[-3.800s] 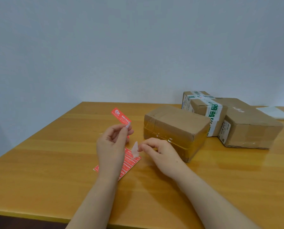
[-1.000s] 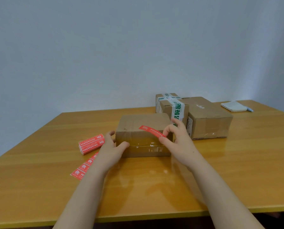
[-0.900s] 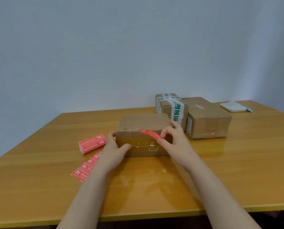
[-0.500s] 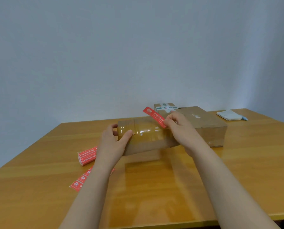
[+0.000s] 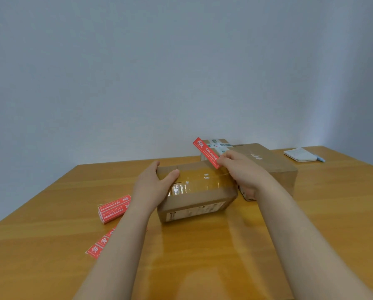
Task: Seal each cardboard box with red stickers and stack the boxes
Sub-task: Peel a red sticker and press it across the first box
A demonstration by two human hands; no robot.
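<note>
Tabletop: left hand grips box; right hand pinches sticker.

We see a counter of varnished wood, glossy enough to mirror the light. The box is matt brown cardboard, its top banded with shiny clear tape that glints. The sticker looks like smooth red printed paper. Behind, a second box is plain dull cardboard, and the wall is matt.

White Chinese print on the red sticker and the red sticker pack, all illegible.
</note>
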